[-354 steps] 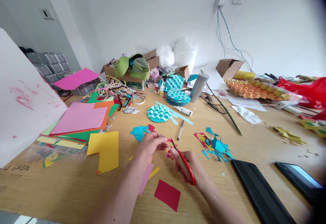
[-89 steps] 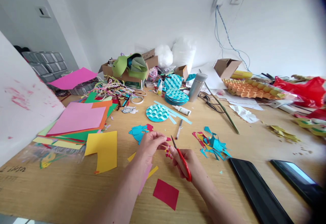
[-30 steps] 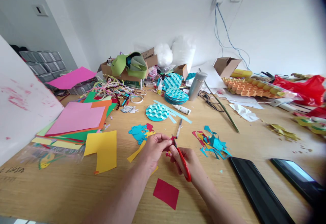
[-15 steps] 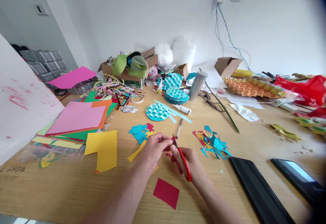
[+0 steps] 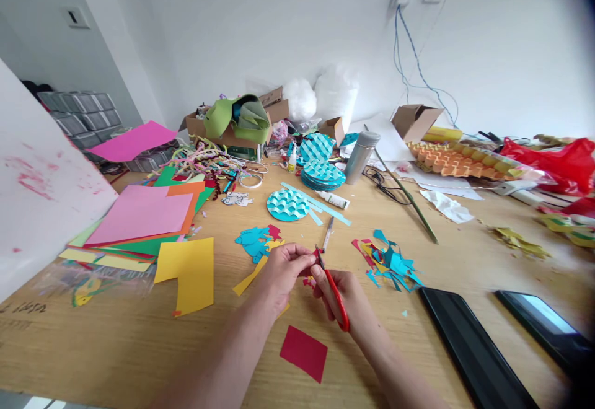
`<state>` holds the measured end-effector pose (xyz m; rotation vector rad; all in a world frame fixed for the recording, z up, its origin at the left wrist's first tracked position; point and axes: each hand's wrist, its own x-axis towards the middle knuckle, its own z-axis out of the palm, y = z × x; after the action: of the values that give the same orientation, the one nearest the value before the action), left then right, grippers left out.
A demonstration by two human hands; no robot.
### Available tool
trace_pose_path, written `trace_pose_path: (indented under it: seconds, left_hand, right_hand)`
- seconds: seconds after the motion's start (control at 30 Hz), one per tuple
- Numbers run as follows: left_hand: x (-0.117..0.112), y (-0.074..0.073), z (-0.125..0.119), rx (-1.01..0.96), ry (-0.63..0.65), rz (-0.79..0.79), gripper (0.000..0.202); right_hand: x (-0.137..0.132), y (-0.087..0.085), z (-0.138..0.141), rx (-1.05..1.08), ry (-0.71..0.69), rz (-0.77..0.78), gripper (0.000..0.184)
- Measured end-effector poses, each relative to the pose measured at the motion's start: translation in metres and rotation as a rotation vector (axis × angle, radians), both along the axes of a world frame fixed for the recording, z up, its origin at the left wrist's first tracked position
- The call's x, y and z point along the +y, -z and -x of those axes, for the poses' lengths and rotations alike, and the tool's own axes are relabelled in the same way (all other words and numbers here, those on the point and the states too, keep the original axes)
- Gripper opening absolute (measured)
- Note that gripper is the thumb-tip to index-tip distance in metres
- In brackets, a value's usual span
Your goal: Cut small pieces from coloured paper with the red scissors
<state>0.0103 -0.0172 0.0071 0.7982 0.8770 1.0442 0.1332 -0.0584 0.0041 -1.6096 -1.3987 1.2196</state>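
Observation:
Red-handled scissors [image 5: 338, 302] sit in my right hand [image 5: 341, 291], their blades pointing up and away toward the fingertips of my left hand [image 5: 288, 269]. My left thumb and fingers pinch a small red paper piece [image 5: 318, 253], mostly hidden, right at the blades. Under and behind the hands lie blue paper fish [image 5: 253, 243] and a yellow paper strip [image 5: 251, 277]. A red paper rectangle [image 5: 304, 353] rests on the table between my forearms. Beyond my fingertips is a slim pen-like craft knife [image 5: 328, 234].
Paper scraps [image 5: 390, 260] lie right of my hands, near a black phone-like device [image 5: 469, 341]. To the left are a yellow sheet [image 5: 195, 276] and stacked coloured paper [image 5: 139, 214]. Farther back stand a scaled blue disc [image 5: 287, 204], a glue tube [image 5: 333, 199] and a grey flask [image 5: 361, 158].

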Motion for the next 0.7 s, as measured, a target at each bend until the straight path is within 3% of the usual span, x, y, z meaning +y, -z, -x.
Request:
trace_pose_path:
  seconds: [0.7]
  left_hand:
    - [0.0015,-0.0041,0.0013,-0.020,-0.020,0.070,0.015]
  right_hand:
    - [0.0002,0.0008,0.0019,0.050,0.076,0.043,0.056]
